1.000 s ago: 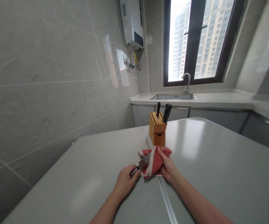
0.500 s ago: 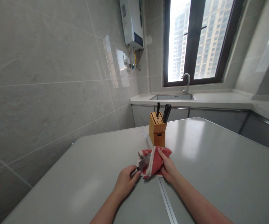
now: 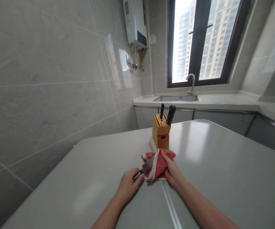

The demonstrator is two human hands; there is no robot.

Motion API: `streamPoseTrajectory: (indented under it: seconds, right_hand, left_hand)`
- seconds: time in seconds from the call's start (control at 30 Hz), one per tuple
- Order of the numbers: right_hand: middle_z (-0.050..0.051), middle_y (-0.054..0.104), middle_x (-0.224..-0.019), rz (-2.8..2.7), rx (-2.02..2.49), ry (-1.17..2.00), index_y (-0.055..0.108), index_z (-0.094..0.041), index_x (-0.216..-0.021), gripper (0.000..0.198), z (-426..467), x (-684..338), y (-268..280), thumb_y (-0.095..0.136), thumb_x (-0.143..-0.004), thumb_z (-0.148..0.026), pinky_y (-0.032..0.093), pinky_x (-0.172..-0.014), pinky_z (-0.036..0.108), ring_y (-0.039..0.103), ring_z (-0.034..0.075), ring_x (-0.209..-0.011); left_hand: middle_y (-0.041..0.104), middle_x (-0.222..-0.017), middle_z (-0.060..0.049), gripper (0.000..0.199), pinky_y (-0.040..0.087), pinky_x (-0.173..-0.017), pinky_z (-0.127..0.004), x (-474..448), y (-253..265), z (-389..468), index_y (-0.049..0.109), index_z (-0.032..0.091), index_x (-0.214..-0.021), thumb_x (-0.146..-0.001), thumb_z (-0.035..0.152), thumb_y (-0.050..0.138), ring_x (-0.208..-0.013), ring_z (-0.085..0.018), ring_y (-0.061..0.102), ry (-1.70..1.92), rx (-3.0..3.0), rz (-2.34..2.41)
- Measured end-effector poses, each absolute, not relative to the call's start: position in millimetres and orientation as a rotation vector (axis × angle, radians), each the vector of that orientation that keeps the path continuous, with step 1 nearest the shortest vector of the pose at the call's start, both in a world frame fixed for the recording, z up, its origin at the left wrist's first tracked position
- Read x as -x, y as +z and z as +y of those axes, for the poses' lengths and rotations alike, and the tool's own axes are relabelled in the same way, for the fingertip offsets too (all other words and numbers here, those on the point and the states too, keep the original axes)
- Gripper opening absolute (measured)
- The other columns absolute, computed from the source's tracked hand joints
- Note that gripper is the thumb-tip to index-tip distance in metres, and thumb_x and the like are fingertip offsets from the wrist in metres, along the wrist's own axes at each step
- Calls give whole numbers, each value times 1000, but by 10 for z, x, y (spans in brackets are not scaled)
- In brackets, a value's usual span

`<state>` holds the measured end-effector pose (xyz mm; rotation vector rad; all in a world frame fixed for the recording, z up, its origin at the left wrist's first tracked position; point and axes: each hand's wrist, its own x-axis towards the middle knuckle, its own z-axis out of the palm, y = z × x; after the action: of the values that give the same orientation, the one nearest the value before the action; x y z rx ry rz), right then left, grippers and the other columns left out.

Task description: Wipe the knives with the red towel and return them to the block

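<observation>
Diagonally, the knife [image 3: 147,164] spanned the gap between both hands, blade in the cloth fold.
Its long axis ran from the near left, at the handle, to the far right; the tip was hidden by the red cloth [image 3: 160,164]. The left hand [image 3: 129,183], nearer to the handle, was closed around it, so the blade lay forward and right of that hand. The right hand [image 3: 172,171] pinched the cloth over the covered blade, thumb on top. Knife and cloth were low at the counter [image 3: 99,171]; blade contact with its surface could not be determined. Just beyond the cloth, the wooden knife block [image 3: 161,131] stood upright, with black handles [image 3: 171,115] protruding.
</observation>
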<state>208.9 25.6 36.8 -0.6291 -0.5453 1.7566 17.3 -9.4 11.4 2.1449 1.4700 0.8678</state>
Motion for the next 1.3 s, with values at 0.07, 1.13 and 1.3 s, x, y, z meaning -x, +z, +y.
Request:
streamPoseTrajectory:
  seconds: [0.07, 1.13, 1.3]
  right_hand:
    - [10, 75, -82, -546, 621, 1741, 71, -16, -81, 37, 245, -2086, 387, 66, -70, -50, 56, -69, 39, 70, 27, -73]
    - [11, 75, -82, -570, 599, 1736, 71, -13, -84, 37, 252, -2094, 369, 66, -72, -48, 56, -71, 40, 70, 26, -73]
    - [9, 75, -79, -559, 576, 1698, 72, -16, -78, 33, 248, -2078, 394, 65, -72, -47, 56, -71, 36, 70, 24, -72]
  left_hand:
    - [64, -71, -2, 30, 36, -61, -21, -176, 120, -96, 65, 16, -79, -88, 39, 46, -64, -15, 54, 874, -2145, 1463]
    - [64, -71, -2, 30, 36, -61, -21, -174, 106, -94, 65, 17, -81, -88, 38, 45, -65, -15, 54, 876, -2154, 1460]
    - [63, -70, -2, 30, 36, -61, -22, -168, 103, -79, 65, 17, -79, -88, 38, 45, -64, -15, 53, 880, -2158, 1460]
